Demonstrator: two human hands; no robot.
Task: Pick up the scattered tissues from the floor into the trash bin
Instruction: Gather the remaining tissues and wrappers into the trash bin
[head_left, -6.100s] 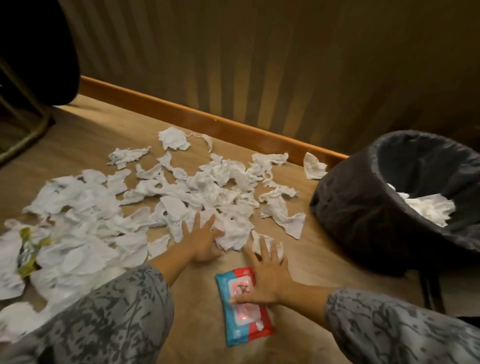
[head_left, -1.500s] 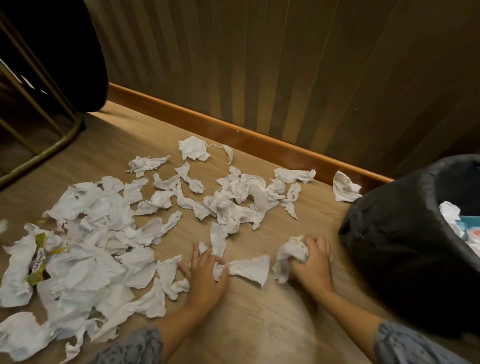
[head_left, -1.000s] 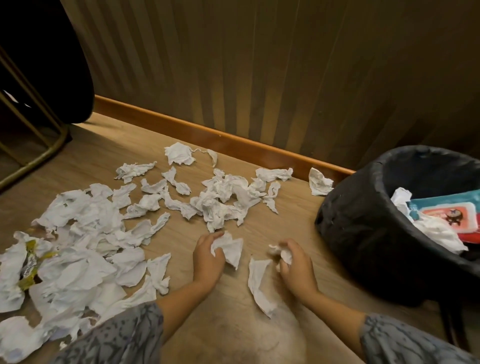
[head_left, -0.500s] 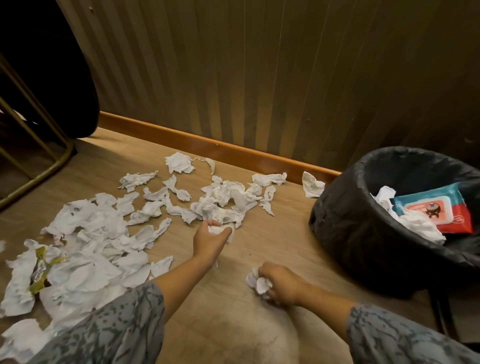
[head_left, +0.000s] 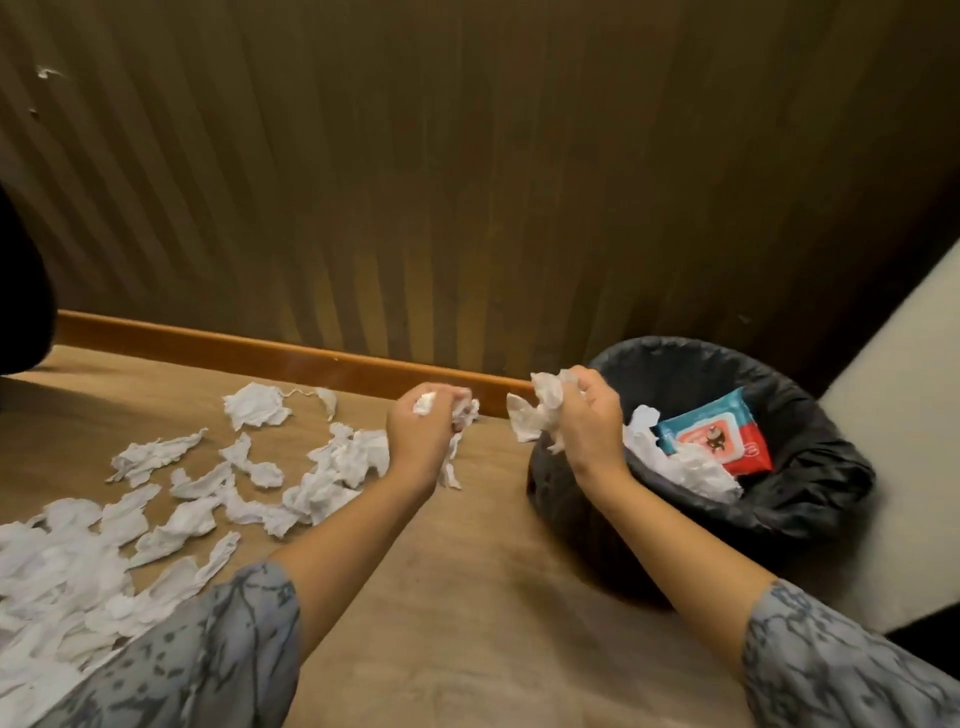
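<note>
Two bare hands raised above a wooden floor (head_left: 467, 597), both mid-frame. Left hand (head_left: 421, 439) at centre, fingers clenched round a crumpled tissue (head_left: 427, 404), a white strip of it dangling below the fist. Right hand (head_left: 589, 423) just right of centre, fingers curled tight on a larger wad of tissue (head_left: 537, 418), held over the near left rim of the trash bin (head_left: 810, 499). Hands near each other but apart. Grey patterned sleeves (head_left: 208, 654) at the lower left and lower right corners.

Trash bin at right of centre, round, lined with a black bag. Inside: a heap of white tissues (head_left: 680, 460) on the left side, and a blue and red wipes packet (head_left: 714, 439) leaning beside them toward the far right wall.

Scattered tissues (head_left: 171, 499) across the left half of the floor, thickest toward the lower left edge, thinner toward the middle. One larger crumpled piece (head_left: 257, 405) set apart near the orange baseboard (head_left: 270, 356), a thin scrap just to its right.

Dark ribbed wall (head_left: 467, 182) across the upper frame. Dark rounded shape (head_left: 21, 291) at the left edge, too dim to identify. Pale slanted surface (head_left: 893, 467) at the right edge, behind the trash bin.
</note>
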